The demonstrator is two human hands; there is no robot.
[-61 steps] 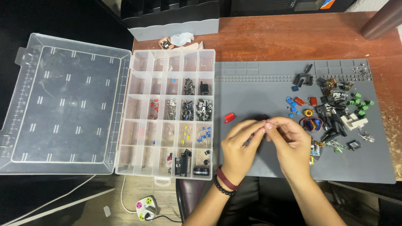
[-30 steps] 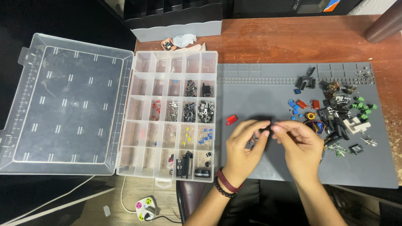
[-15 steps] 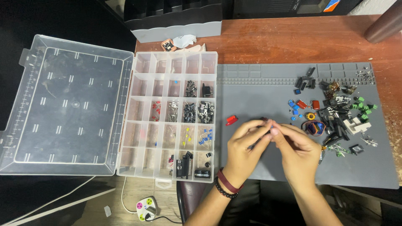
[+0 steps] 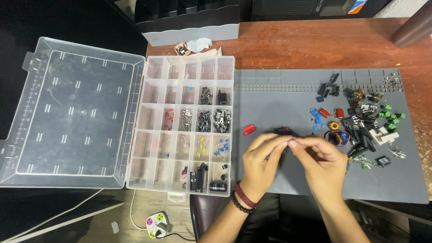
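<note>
A small dark component (image 4: 283, 131), mostly hidden and too small to identify, is sitting pinched between the fingertips of the left hand (image 4: 260, 163) and the right hand (image 4: 320, 163), which are meeting just above the grey mat (image 4: 279, 96), near a red component (image 4: 249, 129).

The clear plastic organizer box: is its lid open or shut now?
Open. The lid lies flat to the left of the compartment tray, hinged beside it, so every compartment is uncovered.

Left hand (image 4: 261, 159) and right hand (image 4: 321, 162) side by side, fingertips pinched together, forearms angled inward.
</note>
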